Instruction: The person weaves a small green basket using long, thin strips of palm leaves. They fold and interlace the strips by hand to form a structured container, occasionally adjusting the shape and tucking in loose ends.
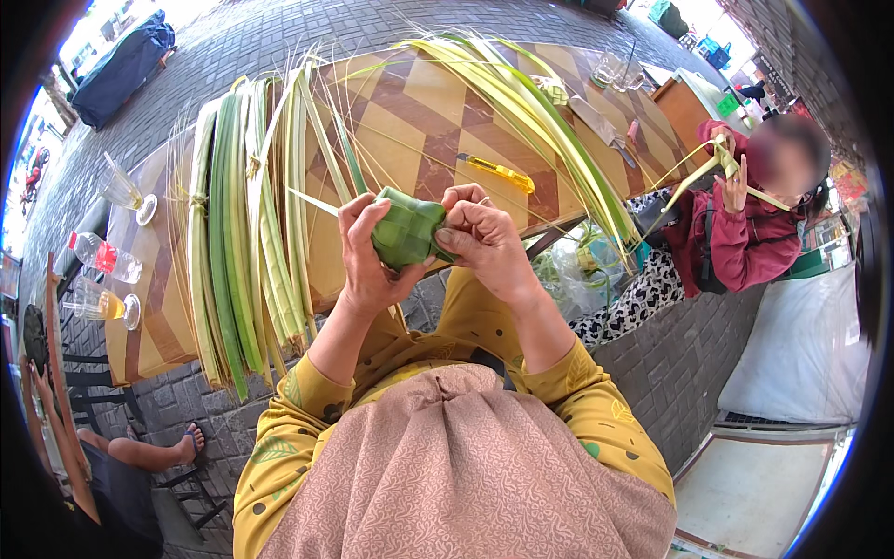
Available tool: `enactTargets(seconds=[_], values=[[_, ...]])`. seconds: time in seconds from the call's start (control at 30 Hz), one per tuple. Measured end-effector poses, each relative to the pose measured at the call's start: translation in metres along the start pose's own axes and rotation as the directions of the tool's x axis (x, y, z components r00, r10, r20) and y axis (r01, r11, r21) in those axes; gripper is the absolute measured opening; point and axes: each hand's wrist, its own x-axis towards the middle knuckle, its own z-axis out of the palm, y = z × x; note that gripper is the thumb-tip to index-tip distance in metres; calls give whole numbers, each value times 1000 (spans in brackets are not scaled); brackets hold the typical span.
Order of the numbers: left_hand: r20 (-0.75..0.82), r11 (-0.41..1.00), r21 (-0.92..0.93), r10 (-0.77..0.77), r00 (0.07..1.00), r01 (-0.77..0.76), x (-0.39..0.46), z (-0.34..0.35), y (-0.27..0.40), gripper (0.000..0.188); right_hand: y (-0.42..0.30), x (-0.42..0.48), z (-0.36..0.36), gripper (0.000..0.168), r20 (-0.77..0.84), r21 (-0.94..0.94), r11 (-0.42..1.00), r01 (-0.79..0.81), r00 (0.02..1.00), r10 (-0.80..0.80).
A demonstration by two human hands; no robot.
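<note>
A green woven palm-leaf pouch is held up over the table's near edge, between both hands. My left hand grips its left side, with the thumb underneath. At the pouch's right corner, my right hand pinches a leaf end between thumb and fingers. A loose pale strip sticks out to the left of the pouch. Bundles of palm leaves lie left of my hands, some tied with strips. More long yellow-green leaves stretch across the right part of the table. Beyond my right hand rests a yellow snap-off cutter.
A knife and glass mugs are at the far right. Two footed glasses and a plastic bottle stand at the left end. At right, a person in a maroon jacket handles a pale leaf strip. Another person's leg shows lower left.
</note>
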Motion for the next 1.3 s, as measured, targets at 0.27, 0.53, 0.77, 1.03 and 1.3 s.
enactTargets(seconds=[0.27, 0.53, 0.77, 1.03, 1.3], values=[[-31, 999, -19, -47, 998, 47, 2, -3, -1, 81, -11, -3, -2, 11, 54, -18, 998, -66, 996, 67], [-27, 992, -103, -82, 996, 79, 1, -3, -3, 80, 0, -8, -3, 14, 73, -114, 989, 93, 994, -85], [-14, 970, -214, -126, 992, 120, -3, 4, 3, 81, -3, -2, -11, 14, 155, -209, 968, 142, 982, -111], [66, 923, -312, -217, 974, 226, -9, 7, 6, 79, 15, -1, -1, 29, -48, -93, 973, 213, 975, -218], [137, 753, -520, -391, 910, 402, -15, 17, 15, 82, 17, 5, 7, 37, -78, -73, 990, 117, 989, -122]])
